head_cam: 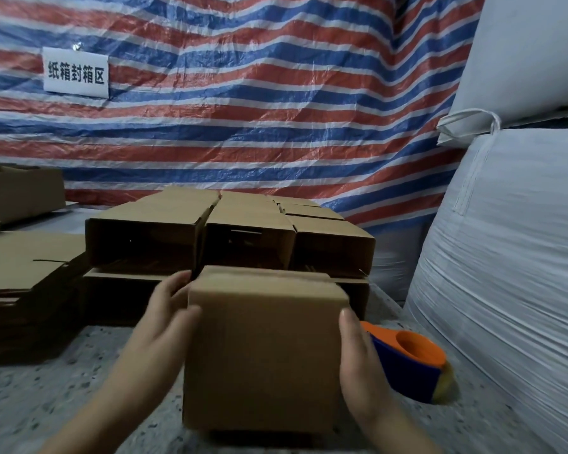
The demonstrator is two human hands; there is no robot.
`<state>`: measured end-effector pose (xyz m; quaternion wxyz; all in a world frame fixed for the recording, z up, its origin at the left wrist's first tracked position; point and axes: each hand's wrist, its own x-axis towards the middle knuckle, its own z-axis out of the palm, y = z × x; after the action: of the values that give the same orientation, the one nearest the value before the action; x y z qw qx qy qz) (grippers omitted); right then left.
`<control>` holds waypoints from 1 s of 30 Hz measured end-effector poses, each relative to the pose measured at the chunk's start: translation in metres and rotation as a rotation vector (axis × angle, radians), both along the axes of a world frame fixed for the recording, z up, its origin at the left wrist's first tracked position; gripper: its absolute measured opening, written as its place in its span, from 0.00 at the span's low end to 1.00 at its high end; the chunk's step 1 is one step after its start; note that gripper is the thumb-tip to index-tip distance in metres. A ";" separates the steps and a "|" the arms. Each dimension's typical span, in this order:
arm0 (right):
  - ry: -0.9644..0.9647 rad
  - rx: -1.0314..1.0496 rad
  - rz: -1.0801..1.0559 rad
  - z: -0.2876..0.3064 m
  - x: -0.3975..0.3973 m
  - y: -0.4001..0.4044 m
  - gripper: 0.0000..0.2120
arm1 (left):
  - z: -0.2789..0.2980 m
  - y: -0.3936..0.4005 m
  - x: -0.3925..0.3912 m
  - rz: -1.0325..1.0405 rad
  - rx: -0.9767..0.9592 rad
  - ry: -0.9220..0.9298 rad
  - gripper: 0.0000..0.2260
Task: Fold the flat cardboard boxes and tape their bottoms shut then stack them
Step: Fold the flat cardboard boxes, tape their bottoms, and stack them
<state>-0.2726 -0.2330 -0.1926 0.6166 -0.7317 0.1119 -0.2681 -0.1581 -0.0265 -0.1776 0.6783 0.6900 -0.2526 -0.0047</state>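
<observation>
Folded cardboard box (263, 352) held upright just above the speckled worktop (79, 388), squarely between both hands. Left hand (164, 319) pressed flat against the box's left side, fingers straight and reaching up to its top rear corner, thumb lying along the front edge. Right hand (358, 358) laid flat against the box's right side, fingers straight, not curled round anything. Just right of the box, partly hidden behind the right hand, blue and orange tape dispenser (413, 365) lying on the worktop. Directly behind the box, stack of folded boxes (230, 244) lying on their sides, open ends facing the box. Left of the box, pile of flat cardboard (23, 273). Far behind the box, striped tarp (243, 109) bearing a white sign (75, 73); right of the box, white woven sacks (505, 257).
</observation>
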 end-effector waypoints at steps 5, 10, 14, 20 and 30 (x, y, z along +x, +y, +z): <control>0.387 -0.003 -0.049 0.061 0.022 -0.036 0.26 | 0.041 -0.006 0.014 0.064 0.115 0.214 0.08; 0.706 -0.076 -0.057 0.035 0.046 -0.047 0.36 | 0.014 -0.021 0.023 0.058 0.278 0.527 0.17; 0.723 0.003 -0.091 0.010 0.048 -0.053 0.38 | -0.010 -0.025 0.034 0.057 0.272 0.572 0.14; 0.516 0.164 -0.210 -0.011 0.023 -0.054 0.33 | -0.023 -0.010 0.031 0.117 0.221 0.496 0.19; 0.155 0.116 0.037 0.034 -0.024 0.019 0.18 | 0.014 0.002 -0.055 0.185 -0.065 0.196 0.07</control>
<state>-0.2961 -0.2143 -0.1590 0.6521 -0.7153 0.1610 -0.1925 -0.2132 -0.0245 -0.1632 0.7194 0.6840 -0.1206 -0.0014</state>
